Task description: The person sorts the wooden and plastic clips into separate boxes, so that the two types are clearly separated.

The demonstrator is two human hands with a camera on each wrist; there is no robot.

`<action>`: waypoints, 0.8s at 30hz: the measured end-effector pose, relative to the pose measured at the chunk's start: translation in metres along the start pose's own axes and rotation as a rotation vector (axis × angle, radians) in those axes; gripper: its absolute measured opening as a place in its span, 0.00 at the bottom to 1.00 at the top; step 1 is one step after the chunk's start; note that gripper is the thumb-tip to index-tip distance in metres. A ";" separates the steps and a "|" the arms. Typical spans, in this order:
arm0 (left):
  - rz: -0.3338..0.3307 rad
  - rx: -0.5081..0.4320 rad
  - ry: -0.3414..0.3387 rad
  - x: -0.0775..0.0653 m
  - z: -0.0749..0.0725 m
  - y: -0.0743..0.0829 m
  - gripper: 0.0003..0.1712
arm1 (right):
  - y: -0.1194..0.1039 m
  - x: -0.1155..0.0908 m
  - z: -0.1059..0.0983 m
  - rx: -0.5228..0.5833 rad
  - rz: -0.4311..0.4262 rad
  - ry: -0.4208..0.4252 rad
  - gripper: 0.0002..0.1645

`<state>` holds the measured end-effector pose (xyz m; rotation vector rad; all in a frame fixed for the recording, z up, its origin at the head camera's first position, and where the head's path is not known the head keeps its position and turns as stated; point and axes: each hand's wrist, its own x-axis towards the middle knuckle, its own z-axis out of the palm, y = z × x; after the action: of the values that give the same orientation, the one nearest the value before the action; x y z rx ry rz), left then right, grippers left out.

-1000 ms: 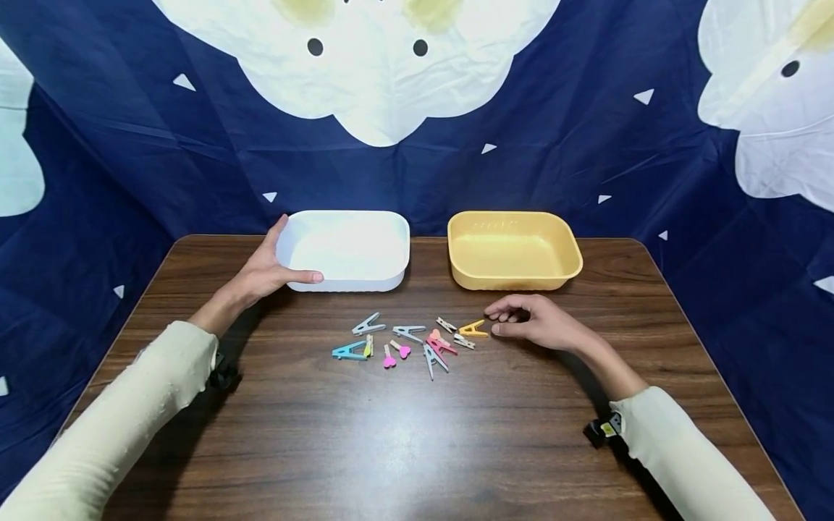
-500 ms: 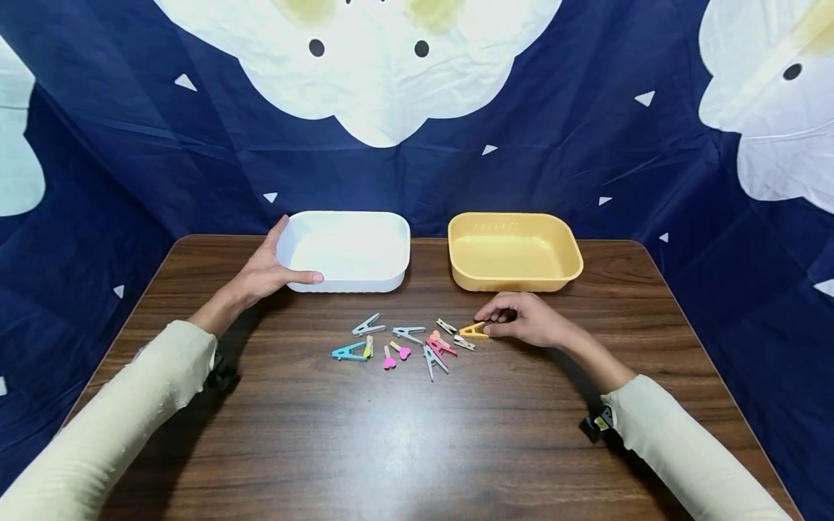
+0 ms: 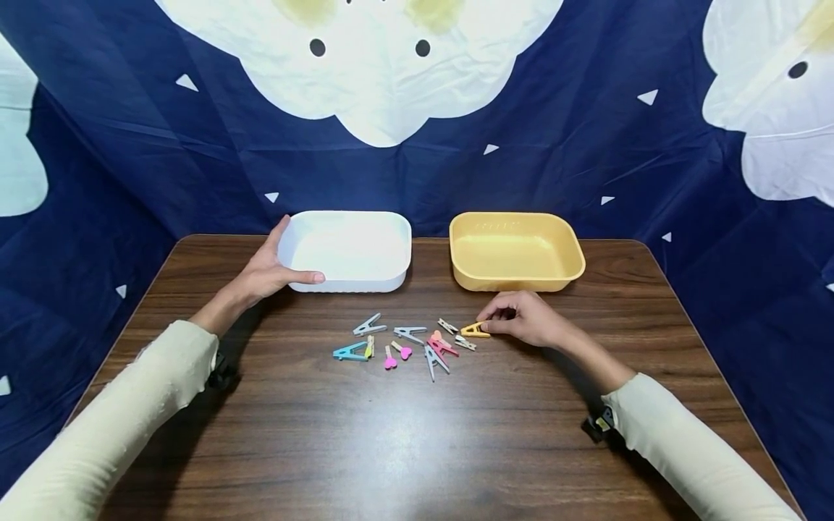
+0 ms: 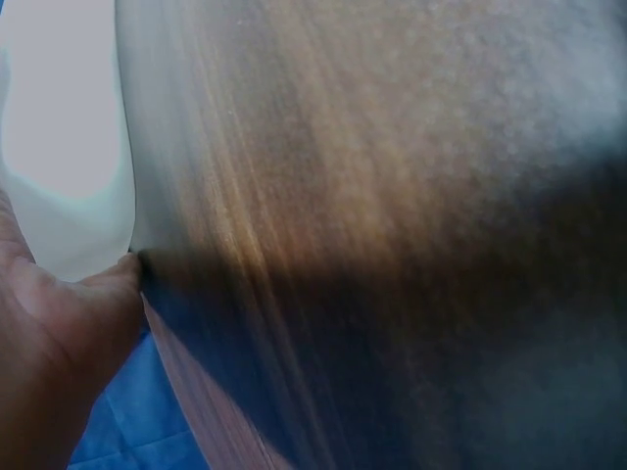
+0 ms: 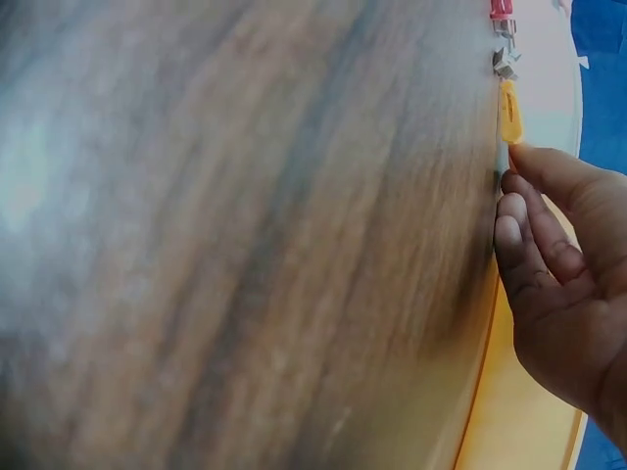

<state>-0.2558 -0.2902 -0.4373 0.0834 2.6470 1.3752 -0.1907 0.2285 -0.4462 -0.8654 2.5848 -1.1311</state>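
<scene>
My left hand [image 3: 263, 271] grips the left end of a white plastic basin [image 3: 394, 282], thumb along its front rim and fingers at the far left corner. In the left wrist view, the thumb lies at the edge of the same basin [image 4: 83, 250]. My right hand [image 3: 528, 318] pinches a yellow clothespin [image 3: 472, 331] by its handle end, low over the table; the right wrist view has this clothespin [image 5: 510, 113] between thumb and fingertips. Close by lie a small wooden clothespin [image 3: 447, 325], a whitish one [image 3: 465, 343] and a red one [image 3: 446, 347].
A yellow basin [image 3: 517, 284] stands behind my right hand. Further left on the wooden table [image 3: 293, 434] are pale blue clothespins [image 3: 369, 325], a bright blue one [image 3: 350, 352] and pegs with pink hearts [image 3: 390, 362]. A dark blue cloth [image 3: 423, 181] hangs behind.
My right hand has moved slightly left to the yellow clothespin and closed its thumb and fingertips on the handle end. My left hand has stayed at the white basin.
</scene>
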 end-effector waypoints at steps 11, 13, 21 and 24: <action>-0.010 -0.011 -0.006 -0.001 0.000 0.001 0.90 | -0.011 0.003 0.002 -0.019 0.044 0.075 0.05; -0.009 -0.011 -0.005 0.000 0.000 0.001 0.90 | -0.013 0.004 0.004 -0.025 0.038 0.090 0.05; -0.003 0.000 -0.001 0.000 0.000 0.001 0.91 | -0.022 0.010 0.009 -0.010 0.028 0.118 0.06; -0.006 -0.001 -0.004 0.000 -0.001 0.000 0.90 | -0.025 0.013 0.011 -0.008 0.009 0.128 0.06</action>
<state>-0.2556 -0.2906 -0.4367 0.0776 2.6409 1.3728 -0.1859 0.2006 -0.4348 -0.8078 2.6936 -1.2117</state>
